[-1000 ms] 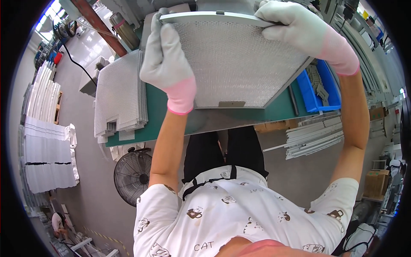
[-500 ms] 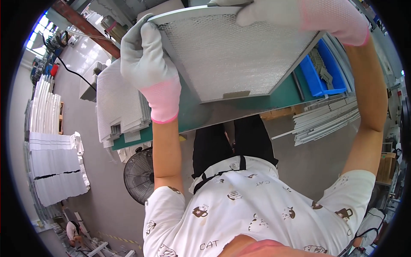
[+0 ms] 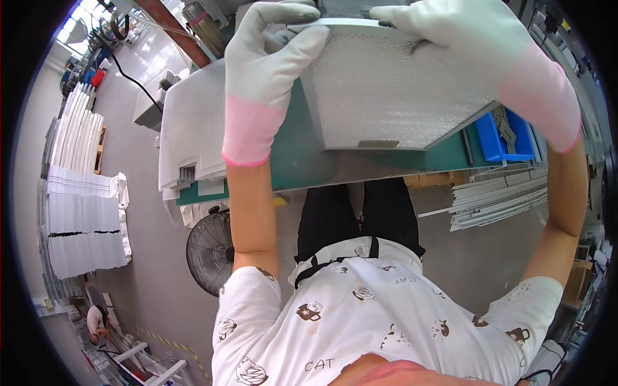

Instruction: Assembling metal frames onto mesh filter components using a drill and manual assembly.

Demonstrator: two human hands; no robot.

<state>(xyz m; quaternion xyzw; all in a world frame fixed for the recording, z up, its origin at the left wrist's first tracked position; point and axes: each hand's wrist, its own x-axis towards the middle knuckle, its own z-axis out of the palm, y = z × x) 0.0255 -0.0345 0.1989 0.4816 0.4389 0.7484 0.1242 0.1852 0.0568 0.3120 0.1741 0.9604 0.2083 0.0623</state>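
A framed panel of silvery mesh (image 3: 386, 90) with a pale metal rim is tilted up over the green table, its lower edge at the near side. My left hand (image 3: 270, 64), in a white glove with a pink cuff, grips the top rim near its left end, thumb on the near face. My right hand (image 3: 470, 51), gloved alike, holds the same rim further right, its fingers along the top edge. A small dark piece (image 3: 385, 24) shows at the right fingertips; what it is I cannot make out. A brownish patch (image 3: 378, 144) marks the panel's lower edge.
Stacked mesh sheets (image 3: 193, 128) lie at the left of the green table (image 3: 296, 164). On the right are a blue bin (image 3: 492, 145) of small parts and a dark rod (image 3: 467, 147). Long pale strips (image 3: 499, 199) lie below, and a black fan (image 3: 209, 254) stands left of my legs.
My left hand has shifted right along the top rim, away from the panel's left corner. My right hand sits lower in view, its fingers now at the rim's middle. The view has shifted slightly.
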